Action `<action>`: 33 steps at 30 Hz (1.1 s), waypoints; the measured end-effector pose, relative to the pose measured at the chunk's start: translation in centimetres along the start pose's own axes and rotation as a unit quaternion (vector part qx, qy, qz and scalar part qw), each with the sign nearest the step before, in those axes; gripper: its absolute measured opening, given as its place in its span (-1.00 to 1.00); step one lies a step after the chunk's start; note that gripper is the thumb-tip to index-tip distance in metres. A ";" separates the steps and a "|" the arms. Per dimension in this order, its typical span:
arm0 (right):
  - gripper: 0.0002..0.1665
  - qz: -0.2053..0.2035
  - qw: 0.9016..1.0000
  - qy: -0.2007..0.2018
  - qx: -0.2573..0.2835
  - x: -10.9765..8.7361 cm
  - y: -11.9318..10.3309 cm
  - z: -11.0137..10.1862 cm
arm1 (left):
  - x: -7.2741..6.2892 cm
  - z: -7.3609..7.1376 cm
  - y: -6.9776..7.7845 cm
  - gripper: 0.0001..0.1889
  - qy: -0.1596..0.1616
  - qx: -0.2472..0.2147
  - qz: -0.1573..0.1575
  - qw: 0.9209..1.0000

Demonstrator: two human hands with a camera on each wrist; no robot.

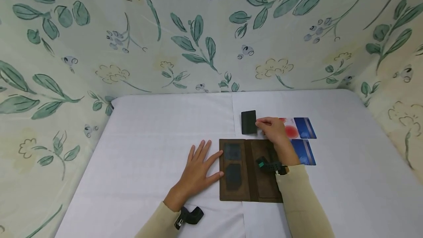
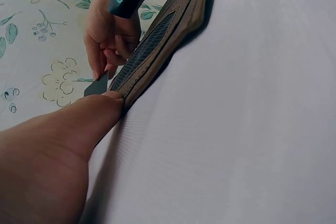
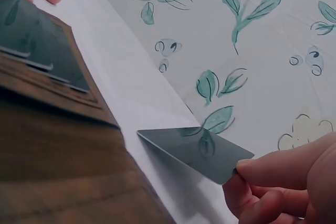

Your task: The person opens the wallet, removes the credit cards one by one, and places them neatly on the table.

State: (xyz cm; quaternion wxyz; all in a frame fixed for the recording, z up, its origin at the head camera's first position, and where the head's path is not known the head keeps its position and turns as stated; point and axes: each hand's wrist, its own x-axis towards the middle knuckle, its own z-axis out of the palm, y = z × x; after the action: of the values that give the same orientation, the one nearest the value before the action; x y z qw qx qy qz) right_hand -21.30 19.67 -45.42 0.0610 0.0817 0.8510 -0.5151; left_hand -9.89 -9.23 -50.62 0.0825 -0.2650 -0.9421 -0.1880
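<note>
A dark, glossy card [image 1: 249, 122] is pinched at its right edge between the thumb and fingers of my right hand [image 1: 273, 132]. The right wrist view shows the same card [image 3: 197, 153] tilted, held by one corner over the white cloth. Below it lies a brown wallet [image 1: 253, 188], spread flat, with dark panels [image 1: 233, 176] on its left half. My left hand [image 1: 195, 170] lies on the cloth with fingers spread, its index finger and thumb touching the wallet's left edge. My right forearm hides part of the wallet's right half.
To the right, a blue, white and red card [image 1: 305, 127] lies above another blue card [image 1: 305, 152], both partly covered by my right hand and wrist. A white cloth [image 1: 148, 139] covers the table. Behind it hangs a floral curtain [image 1: 138, 54].
</note>
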 end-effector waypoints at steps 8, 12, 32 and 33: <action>-0.62 -0.019 0.998 0.012 -0.063 0.0 0.3 -1.4 | 0.2 -0.1 0.1 -0.33 -0.008 0.000 -0.005 1.000; -0.65 -0.019 0.996 0.008 -0.084 -0.1 0.3 -1.8 | 0.2 -0.1 0.1 -0.33 -0.011 -0.003 -0.009 1.000; -0.64 -0.011 0.988 0.023 -0.150 -0.7 0.6 -2.6 | 0.0 -0.3 0.4 -0.33 -0.005 -0.006 -0.006 1.000; -0.64 -0.010 0.987 0.026 -0.156 -0.7 0.5 -2.6 | 0.1 -0.3 0.4 -0.33 -0.004 -0.006 -0.005 1.000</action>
State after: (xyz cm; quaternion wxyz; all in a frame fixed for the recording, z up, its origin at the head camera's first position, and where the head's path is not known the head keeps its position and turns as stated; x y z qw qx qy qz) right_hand -20.52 22.16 -44.55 0.0459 0.0759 0.9230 -0.3745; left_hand -9.72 -9.02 -50.21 0.0757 -0.2614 -0.9428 -0.1926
